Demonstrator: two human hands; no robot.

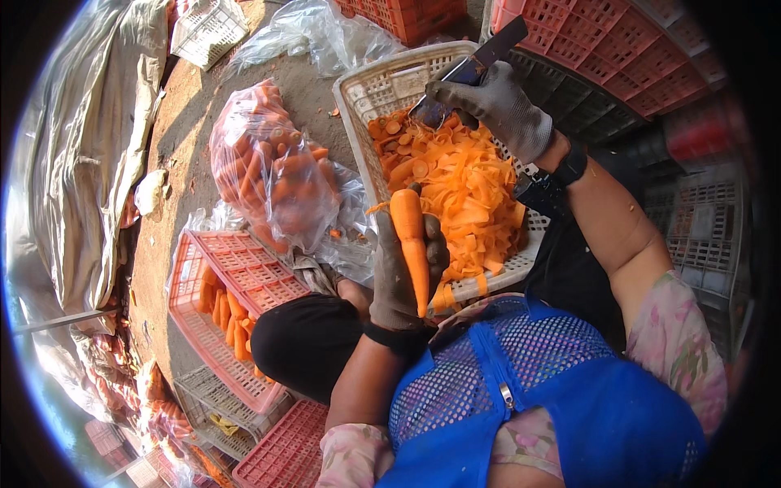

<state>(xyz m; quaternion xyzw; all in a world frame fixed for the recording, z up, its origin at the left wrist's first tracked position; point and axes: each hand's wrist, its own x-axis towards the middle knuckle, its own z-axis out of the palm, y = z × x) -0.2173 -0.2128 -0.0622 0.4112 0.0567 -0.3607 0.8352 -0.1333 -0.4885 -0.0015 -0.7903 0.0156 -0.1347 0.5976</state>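
Observation:
My left hand (394,281), in a dark grey work glove, is closed around an orange carrot (413,244). Its thick end points up and the thin tip points toward my body. A thin orange strip juts out beside the thick end. My right hand (506,110), gloved the same way, grips a long, flat, dark blade (492,53) whose exact kind I cannot make out. Its lower end is over a pale plastic crate (358,98). Carrot peelings (480,195) fill much of that crate, with small cut carrot pieces (390,138) at its far left.
A clear plastic bag full of carrots (268,175) lies left of the crate. Nearer, a pink crate (244,272) holds carrots (224,317). Stacked red crates (606,45) stand at the far right. A pale cloth sheet (98,163) runs along the left side.

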